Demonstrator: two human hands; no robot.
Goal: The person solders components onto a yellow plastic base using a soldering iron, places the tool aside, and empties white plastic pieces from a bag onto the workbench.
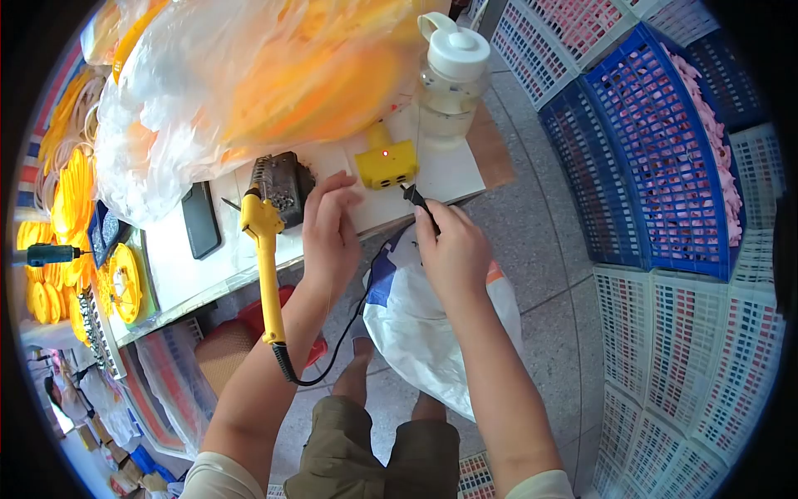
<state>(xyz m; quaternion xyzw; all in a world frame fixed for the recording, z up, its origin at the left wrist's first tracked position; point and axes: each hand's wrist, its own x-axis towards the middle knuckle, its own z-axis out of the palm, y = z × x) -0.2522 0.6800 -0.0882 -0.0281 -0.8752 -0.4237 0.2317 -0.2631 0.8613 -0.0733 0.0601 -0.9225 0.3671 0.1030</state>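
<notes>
My right hand point(455, 249) pinches a black power plug point(413, 196), its prongs close to the holed front of a yellow power socket point(386, 166) with a small red light. Whether the prongs touch the socket I cannot tell. My left hand point(332, 229), fingers bent and apart, is just left of the socket at the bench edge and holds nothing visible. Beside it a yellow soldering iron point(265, 279) rests with its tip end in a dark metal stand point(284, 187). A black cord point(342, 343) curves from the iron's handle toward the plug.
A clear plastic bag of orange parts point(307, 91) covers the back of the workbench point(170, 287). A phone point(200, 220) lies left, a water bottle point(451, 79) stands right. Below hangs a white sack point(440, 341). Blue crates point(665, 166) and white crates point(636, 333) are stacked at right.
</notes>
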